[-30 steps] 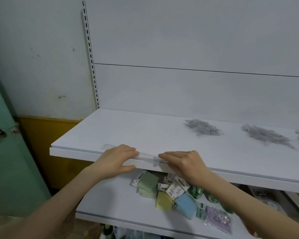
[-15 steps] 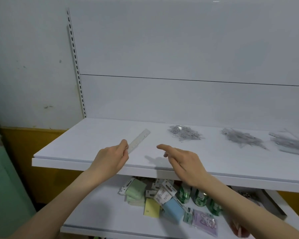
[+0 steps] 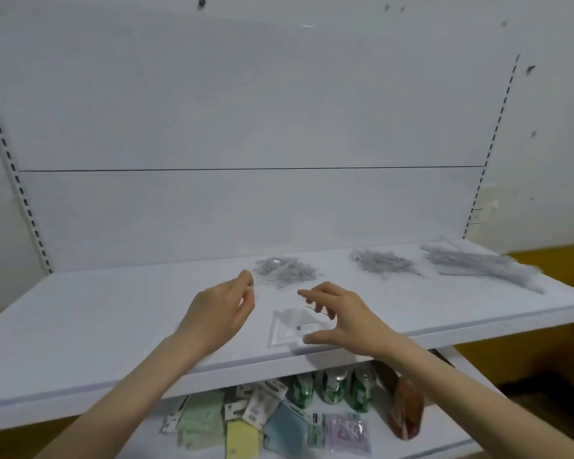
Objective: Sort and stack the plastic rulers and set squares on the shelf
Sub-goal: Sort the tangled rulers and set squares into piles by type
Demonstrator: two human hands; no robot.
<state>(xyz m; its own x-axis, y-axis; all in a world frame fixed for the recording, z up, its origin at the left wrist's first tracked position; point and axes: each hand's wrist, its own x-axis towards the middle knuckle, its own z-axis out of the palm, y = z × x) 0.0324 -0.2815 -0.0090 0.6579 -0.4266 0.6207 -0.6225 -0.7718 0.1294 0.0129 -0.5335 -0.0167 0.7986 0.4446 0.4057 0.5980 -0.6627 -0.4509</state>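
clear set square (image 3: 295,329) flat on upper shelf (image 3: 96,326) near front edge, right hand (image 3: 348,323) over it, grip wide open, thumb at its near edge, left hand (image 3: 217,313) beside, loosely curled, empty, three ruler piles (image 3: 287,271) behind

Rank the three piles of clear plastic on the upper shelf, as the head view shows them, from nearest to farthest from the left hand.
1. Left pile, just beyond the fingertips of the left hand.
2. Middle pile, further right.
3. Right pile of long rulers, farthest right.
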